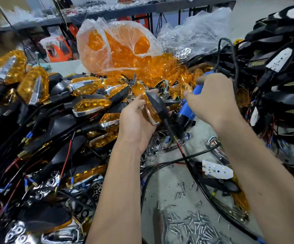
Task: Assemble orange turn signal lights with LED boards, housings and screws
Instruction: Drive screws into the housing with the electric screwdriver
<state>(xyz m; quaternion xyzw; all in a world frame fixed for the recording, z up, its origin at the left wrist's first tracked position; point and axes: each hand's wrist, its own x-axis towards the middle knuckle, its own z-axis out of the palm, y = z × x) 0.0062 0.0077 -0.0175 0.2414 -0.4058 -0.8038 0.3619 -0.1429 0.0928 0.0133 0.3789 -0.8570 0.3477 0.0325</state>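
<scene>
Dozens of finished lights [88,104] lie left of the one I grip, my left hand [135,118] clasping this signal [154,106]. My right hand [213,101] clutches the blue screwdriver [189,110], probably driving its screw; loose screws [192,226] and an LED board [217,171] below await.

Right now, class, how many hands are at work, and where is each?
2. The left hand holds an orange turn signal light at centre; the right hand grips a blue screwdriver just right of it. No other hand shows.
</scene>
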